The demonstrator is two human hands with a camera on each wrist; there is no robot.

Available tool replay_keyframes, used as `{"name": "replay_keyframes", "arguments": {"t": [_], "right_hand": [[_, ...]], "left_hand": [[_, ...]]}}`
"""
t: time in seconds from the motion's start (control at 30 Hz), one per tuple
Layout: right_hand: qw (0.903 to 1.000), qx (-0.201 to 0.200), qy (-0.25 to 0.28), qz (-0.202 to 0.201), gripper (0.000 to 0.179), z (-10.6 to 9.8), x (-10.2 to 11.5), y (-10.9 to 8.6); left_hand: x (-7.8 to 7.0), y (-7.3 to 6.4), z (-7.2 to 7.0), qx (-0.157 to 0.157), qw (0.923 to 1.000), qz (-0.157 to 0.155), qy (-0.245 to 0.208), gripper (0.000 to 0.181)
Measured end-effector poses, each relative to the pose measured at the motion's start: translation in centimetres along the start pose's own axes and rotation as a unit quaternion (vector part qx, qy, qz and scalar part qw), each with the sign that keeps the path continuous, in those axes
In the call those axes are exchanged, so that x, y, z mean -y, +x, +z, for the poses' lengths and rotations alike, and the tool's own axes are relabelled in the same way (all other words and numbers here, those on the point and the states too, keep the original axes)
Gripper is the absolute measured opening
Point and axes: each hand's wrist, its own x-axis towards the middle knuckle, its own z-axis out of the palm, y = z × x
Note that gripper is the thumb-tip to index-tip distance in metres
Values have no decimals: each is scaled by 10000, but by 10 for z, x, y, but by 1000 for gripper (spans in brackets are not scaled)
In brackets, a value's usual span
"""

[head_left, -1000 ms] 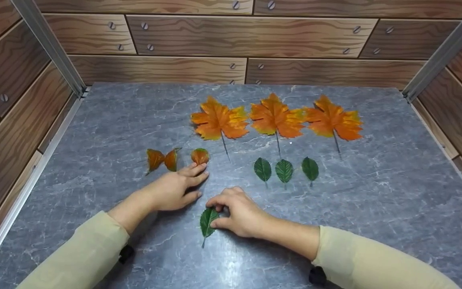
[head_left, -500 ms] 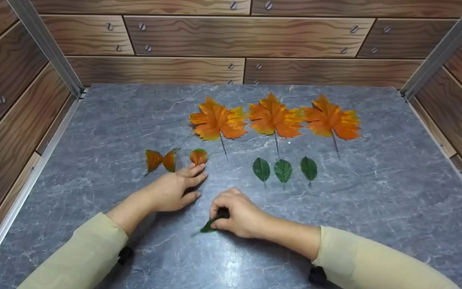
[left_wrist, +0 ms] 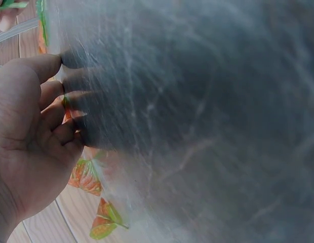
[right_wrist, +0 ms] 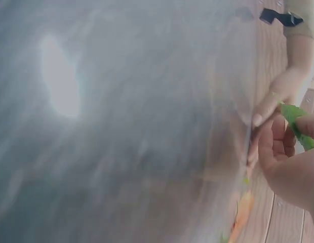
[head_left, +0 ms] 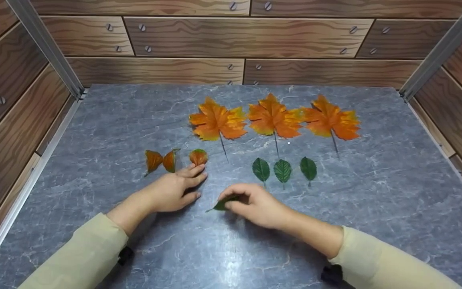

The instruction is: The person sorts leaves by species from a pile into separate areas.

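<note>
In the head view my left hand (head_left: 175, 190) lies on the table with its fingers spread, fingertips touching the lower edge of a small rounded orange leaf (head_left: 198, 157). Left of it are two more small orange-brown leaves, one (head_left: 154, 161) beside the other (head_left: 169, 161). My right hand (head_left: 259, 206) pinches a green leaf (head_left: 220, 204) between thumb and fingers, its stem pointing left. The right wrist view also has this green leaf (right_wrist: 297, 124) in the pinch. Part of the leaf is hidden by the fingers.
Three large orange maple leaves, left (head_left: 217, 120), middle (head_left: 273, 117) and right (head_left: 330, 118), form a row at the back. Below them lie three green leaves (head_left: 260, 169) (head_left: 282, 171) (head_left: 308, 168). Wood-patterned walls (head_left: 251, 38) enclose the grey marbled table (head_left: 134, 120).
My right hand has pinched the green leaf, lifted and tilted it, and moved slightly right and away from me. My left hand has stayed in place.
</note>
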Motion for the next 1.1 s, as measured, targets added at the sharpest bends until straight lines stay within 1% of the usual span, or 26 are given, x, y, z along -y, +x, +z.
{"name": "replay_keyframes", "arguments": {"t": [0.17,0.23,0.3,0.37,0.47,0.53,0.67,0.8,0.93,1.03,1.1], "right_hand": [[9971,-684,288,166,49,-26,3,-9],[9942,-929,414,338,53,-37,4,-12],[9905,-1138,600,487,52,-49,5,-15],[9862,-1324,775,626,47,-60,6,-18],[9815,-1592,794,706,36,-77,8,-24],[9805,-1742,558,714,30,-89,8,-29],[9774,-2039,-74,557,22,-113,4,-39],[9728,-2195,-555,491,31,-137,-1,-51],[9701,-2158,-976,536,43,-157,-9,-63],[9653,-2185,-1290,612,46,-171,-17,-70],[9622,-2215,-1390,767,45,-180,-23,-74]], "left_hand": [[-1,0,-1,103,9999,-46,3,59],[-1,0,-1,111,9999,-43,0,59],[-1,0,-1,103,9999,-31,-2,59],[0,-1,-1,86,10000,-22,1,59],[0,-1,-1,86,10000,-7,-10,59],[0,-1,-1,97,9999,-5,-28,59],[-1,-1,-1,125,9999,-36,-68,60],[-1,-1,-1,132,9999,-63,-78,60],[-1,-1,-1,138,9999,-66,-70,60],[-1,-1,-1,127,9999,-58,-64,60],[-1,0,-1,120,9999,-58,-63,59]]}}
